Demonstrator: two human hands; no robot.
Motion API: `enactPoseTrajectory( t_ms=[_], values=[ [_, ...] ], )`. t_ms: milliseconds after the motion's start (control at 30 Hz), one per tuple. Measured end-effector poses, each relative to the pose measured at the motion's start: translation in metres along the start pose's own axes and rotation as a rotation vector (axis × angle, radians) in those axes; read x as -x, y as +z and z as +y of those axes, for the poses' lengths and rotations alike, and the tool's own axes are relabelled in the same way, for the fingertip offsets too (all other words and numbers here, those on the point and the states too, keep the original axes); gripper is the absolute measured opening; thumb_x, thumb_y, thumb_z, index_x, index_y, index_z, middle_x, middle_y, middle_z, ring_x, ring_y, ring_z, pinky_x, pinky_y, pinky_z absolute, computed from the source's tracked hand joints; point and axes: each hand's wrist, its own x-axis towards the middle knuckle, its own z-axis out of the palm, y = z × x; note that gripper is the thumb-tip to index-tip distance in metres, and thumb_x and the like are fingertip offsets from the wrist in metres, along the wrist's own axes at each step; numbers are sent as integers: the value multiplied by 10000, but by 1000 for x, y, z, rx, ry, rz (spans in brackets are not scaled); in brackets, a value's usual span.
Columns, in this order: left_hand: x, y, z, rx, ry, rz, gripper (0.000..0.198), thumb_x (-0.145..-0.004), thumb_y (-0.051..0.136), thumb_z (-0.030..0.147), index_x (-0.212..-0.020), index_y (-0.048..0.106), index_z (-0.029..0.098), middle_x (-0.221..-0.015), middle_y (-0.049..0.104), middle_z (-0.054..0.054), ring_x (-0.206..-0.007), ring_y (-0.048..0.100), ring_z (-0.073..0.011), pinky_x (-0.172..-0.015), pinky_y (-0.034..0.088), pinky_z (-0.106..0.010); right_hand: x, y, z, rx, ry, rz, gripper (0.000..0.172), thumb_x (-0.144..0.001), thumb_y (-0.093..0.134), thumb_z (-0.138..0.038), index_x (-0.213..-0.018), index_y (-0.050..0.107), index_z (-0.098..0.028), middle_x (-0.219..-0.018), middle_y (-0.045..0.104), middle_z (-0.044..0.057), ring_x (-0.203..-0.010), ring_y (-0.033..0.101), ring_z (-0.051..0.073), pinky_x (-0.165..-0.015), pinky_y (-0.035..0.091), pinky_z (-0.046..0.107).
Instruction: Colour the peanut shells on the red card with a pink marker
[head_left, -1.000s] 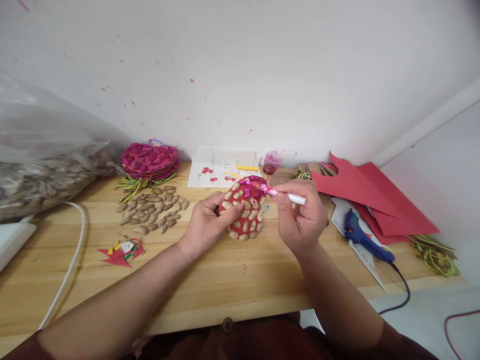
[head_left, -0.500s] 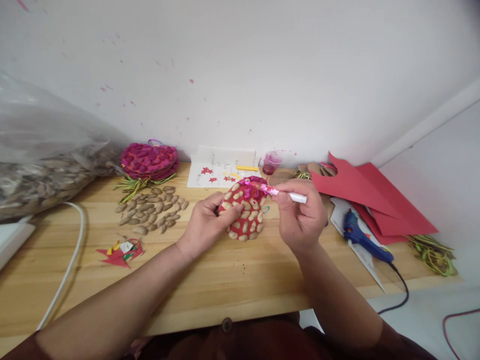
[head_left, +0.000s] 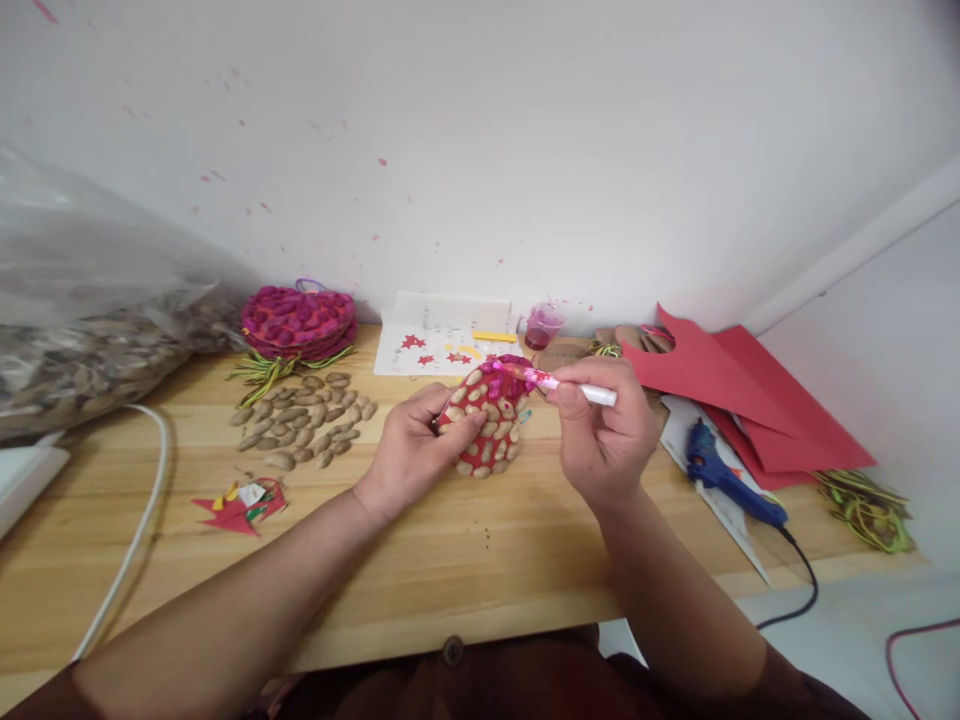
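My left hand [head_left: 416,440] grips the left edge of a red peanut-covered disc [head_left: 491,432], its thumb lying over the front. Magenta paint coats the peanuts along the disc's upper edge; the lower ones are bare tan. Between the thumb and fingers of my right hand [head_left: 606,430] is a white-handled paintbrush [head_left: 589,392], smeared with pink. Its tip touches the painted upper part of the disc. Behind the disc stands a small clear cup of magenta paint [head_left: 541,328]. A white sheet [head_left: 397,340] with red star cut-outs and yellow strips lies beside the cup.
Loose peanuts [head_left: 307,418] and paper scraps [head_left: 238,505] lie on the left, near a stack of magenta peanut discs [head_left: 298,320] and a plastic bag of peanuts [head_left: 97,350]. Right are red paper sheets [head_left: 750,390], a blue glue gun [head_left: 731,478] and green-brown strands [head_left: 866,510].
The disc has tipped slightly in my left hand, and its lower edge sits a little higher. The brush and my right hand have shifted very slightly right.
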Motion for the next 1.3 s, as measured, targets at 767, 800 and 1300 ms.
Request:
enactPoseTrajectory(
  t_ms=[767, 800, 1300],
  values=[
    [-1, -2, -1, 20, 9, -4, 166, -854, 775, 336, -764, 783, 197, -785, 712, -32, -736, 616, -177, -700, 503, -288, -2, -5, 3, 40, 43, 26, 85, -990, 641, -269, -1036, 706, -237, -951, 736, 48, -912, 717, 213, -862, 599, 426],
    [-1, -2, -1, 25, 9, -4, 163, -856, 775, 334, -771, 787, 195, -793, 719, -35, -741, 619, -177, -706, 504, -290, -2, -5, 3, 26, 43, 28, 83, -990, 641, -264, -1035, 706, -237, -949, 735, 46, -909, 718, 211, -861, 600, 424],
    [-1, -1, -2, 145, -96, -25, 186, -823, 822, 371, -821, 809, 185, -860, 755, -58, -776, 641, -186, -708, 546, -290, 0, -5, 6, -48, 120, 27, 91, -993, 649, -280, -1042, 702, -225, -945, 727, 35, -851, 711, 188, -828, 598, 388]
  ],
)
